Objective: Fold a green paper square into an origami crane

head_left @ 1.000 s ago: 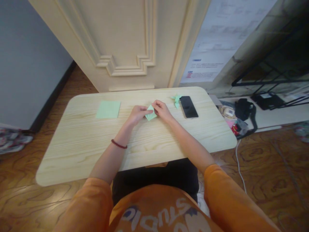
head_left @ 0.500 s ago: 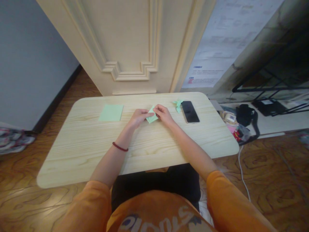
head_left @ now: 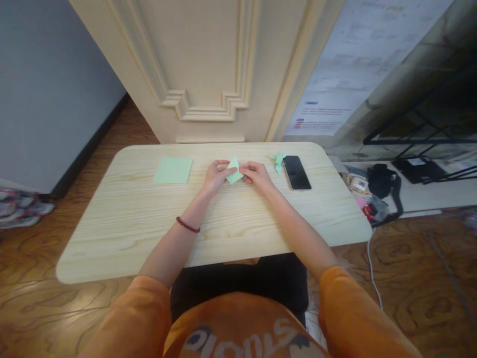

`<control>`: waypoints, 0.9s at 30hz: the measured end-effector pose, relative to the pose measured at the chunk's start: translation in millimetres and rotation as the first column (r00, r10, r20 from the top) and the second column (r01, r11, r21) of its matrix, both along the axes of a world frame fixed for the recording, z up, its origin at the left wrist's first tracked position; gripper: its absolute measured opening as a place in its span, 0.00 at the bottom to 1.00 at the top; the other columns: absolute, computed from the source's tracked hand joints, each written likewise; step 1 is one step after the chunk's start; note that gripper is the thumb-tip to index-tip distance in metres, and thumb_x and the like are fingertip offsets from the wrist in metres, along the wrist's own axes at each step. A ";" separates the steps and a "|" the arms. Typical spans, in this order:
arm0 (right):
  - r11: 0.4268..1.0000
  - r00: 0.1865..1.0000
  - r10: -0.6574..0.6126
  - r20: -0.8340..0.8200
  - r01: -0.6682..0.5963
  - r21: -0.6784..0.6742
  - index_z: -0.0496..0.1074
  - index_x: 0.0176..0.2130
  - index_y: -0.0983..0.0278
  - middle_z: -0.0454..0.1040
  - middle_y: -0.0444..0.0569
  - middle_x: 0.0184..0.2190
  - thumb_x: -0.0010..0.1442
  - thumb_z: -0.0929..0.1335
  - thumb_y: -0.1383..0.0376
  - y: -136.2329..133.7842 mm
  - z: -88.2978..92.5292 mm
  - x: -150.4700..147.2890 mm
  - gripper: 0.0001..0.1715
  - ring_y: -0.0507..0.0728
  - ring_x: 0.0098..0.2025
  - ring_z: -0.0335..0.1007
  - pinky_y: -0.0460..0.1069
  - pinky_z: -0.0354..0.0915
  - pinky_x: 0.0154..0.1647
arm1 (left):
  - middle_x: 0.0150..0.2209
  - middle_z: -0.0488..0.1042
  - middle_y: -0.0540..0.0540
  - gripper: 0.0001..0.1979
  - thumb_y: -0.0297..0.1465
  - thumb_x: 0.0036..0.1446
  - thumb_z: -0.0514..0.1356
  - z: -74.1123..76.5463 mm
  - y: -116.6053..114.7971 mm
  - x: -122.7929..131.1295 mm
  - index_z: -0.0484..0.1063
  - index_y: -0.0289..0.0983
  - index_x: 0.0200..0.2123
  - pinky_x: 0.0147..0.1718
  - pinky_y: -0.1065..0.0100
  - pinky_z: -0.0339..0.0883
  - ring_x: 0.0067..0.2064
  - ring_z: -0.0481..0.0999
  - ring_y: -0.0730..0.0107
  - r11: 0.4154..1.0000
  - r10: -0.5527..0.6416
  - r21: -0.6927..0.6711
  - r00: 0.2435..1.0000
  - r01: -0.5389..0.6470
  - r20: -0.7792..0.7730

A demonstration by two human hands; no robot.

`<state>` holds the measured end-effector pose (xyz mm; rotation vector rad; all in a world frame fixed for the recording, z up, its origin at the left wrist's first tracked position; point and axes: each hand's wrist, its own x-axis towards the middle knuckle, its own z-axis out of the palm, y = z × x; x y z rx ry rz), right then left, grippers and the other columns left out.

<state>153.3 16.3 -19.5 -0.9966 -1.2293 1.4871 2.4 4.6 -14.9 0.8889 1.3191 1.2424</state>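
Observation:
Between my two hands is a small piece of folded light green paper (head_left: 233,175), diamond-shaped with creases running to its lower point. My left hand (head_left: 216,175) grips its left side, the thumb lying over the front. On the right edge, my right hand (head_left: 256,175) pinches the paper between thumb and fingers. A flat square of green paper (head_left: 173,170) lies on the table to the left. Right of my hands, a folded green paper figure (head_left: 278,162) with pointed ends rests against a dark-screened phone (head_left: 297,173).
The pale wood-grain table (head_left: 149,233) has rounded corners and stands against a cream panelled surface (head_left: 201,59). Beyond its right end, a low shelf (head_left: 421,199) holds a black bag strap and small items. A white cable (head_left: 371,268) hangs down to the floor there.
My right fingers have shifted from the paper's top to its right edge. The paper's upper point now shows, standing taller. The view has shifted slightly.

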 end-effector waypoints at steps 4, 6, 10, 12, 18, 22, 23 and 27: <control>1.000 1.000 -0.017 0.018 0.017 0.016 0.70 0.26 0.65 0.67 0.39 0.16 0.38 0.77 0.56 -0.2 0.0 -1.3 0.20 0.46 0.18 0.59 0.44 0.52 0.19 | 0.28 0.75 0.50 0.29 0.34 0.27 0.73 -3.2 1.6 0.0 0.70 0.34 0.37 0.32 0.68 0.66 0.29 0.73 0.71 0.999 0.010 0.042 1.000 -0.011 0.012; 1.000 1.000 -0.015 0.024 0.015 0.002 0.70 0.28 0.65 0.70 0.40 0.18 0.38 0.77 0.56 0.0 0.7 -0.8 0.21 0.47 0.19 0.61 0.44 0.54 0.20 | 0.29 0.75 0.49 0.28 0.33 0.27 0.73 -3.9 2.4 -0.8 0.70 0.34 0.36 0.34 0.67 0.67 0.30 0.73 0.71 0.998 -0.019 0.052 0.999 0.017 0.044; 0.999 0.997 0.031 0.068 -0.030 -0.017 0.72 0.27 0.66 0.71 0.42 0.18 0.39 0.76 0.57 0.6 2.6 2.1 0.18 0.48 0.21 0.63 0.44 0.56 0.22 | 0.29 0.75 0.50 0.26 0.33 0.29 0.73 -2.3 1.6 -1.5 0.69 0.34 0.35 0.35 0.67 0.68 0.29 0.73 0.72 0.997 -0.051 0.057 0.997 0.048 0.050; 0.999 0.995 0.043 0.085 -0.042 -0.016 0.73 0.26 0.67 0.70 0.43 0.18 0.40 0.75 0.58 0.7 3.4 3.7 0.15 0.47 0.21 0.62 0.44 0.56 0.22 | 0.27 0.75 0.51 0.26 0.32 0.30 0.73 -0.6 0.1 -1.3 0.68 0.35 0.35 0.33 0.67 0.69 0.28 0.74 0.72 0.997 -0.064 0.048 0.997 0.062 0.045; 0.997 0.992 0.080 0.098 -0.080 0.000 0.74 0.24 0.68 0.69 0.42 0.16 0.42 0.74 0.61 -0.5 5.1 5.0 0.12 0.46 0.19 0.58 0.45 0.51 0.21 | 0.27 0.75 0.53 0.27 0.32 0.32 0.73 0.7 -2.6 -1.1 0.64 0.37 0.36 0.30 0.67 0.71 0.26 0.76 0.71 0.991 -0.119 0.064 0.992 0.115 0.050; 0.996 0.993 0.091 0.071 -0.090 -0.012 0.73 0.24 0.67 0.68 0.41 0.16 0.42 0.74 0.59 0.2 4.6 5.0 0.13 0.46 0.19 0.57 0.45 0.49 0.20 | 0.25 0.74 0.53 0.27 0.33 0.31 0.73 -1.2 -1.9 -1.9 0.64 0.37 0.35 0.29 0.69 0.69 0.25 0.74 0.73 0.991 -0.094 0.092 0.996 0.094 -0.004; 0.995 0.993 0.094 0.066 -0.094 -0.016 0.73 0.23 0.67 0.68 0.41 0.16 0.42 0.74 0.59 0.6 4.3 5.1 0.14 0.46 0.18 0.57 0.45 0.48 0.20 | 0.24 0.74 0.54 0.27 0.33 0.31 0.73 -1.3 -1.8 -2.3 0.65 0.37 0.35 0.28 0.70 0.68 0.24 0.73 0.73 0.991 -0.090 0.094 0.996 0.091 -0.022; 0.997 0.996 0.070 0.056 -0.069 -0.017 0.72 0.22 0.67 0.66 0.41 0.15 0.41 0.74 0.59 1.3 3.4 4.6 0.14 0.46 0.18 0.56 0.45 0.48 0.20 | 0.25 0.74 0.54 0.29 0.34 0.30 0.73 0.8 -3.3 -4.6 0.66 0.37 0.37 0.28 0.71 0.67 0.25 0.72 0.74 0.990 -0.110 0.086 0.993 0.114 -0.041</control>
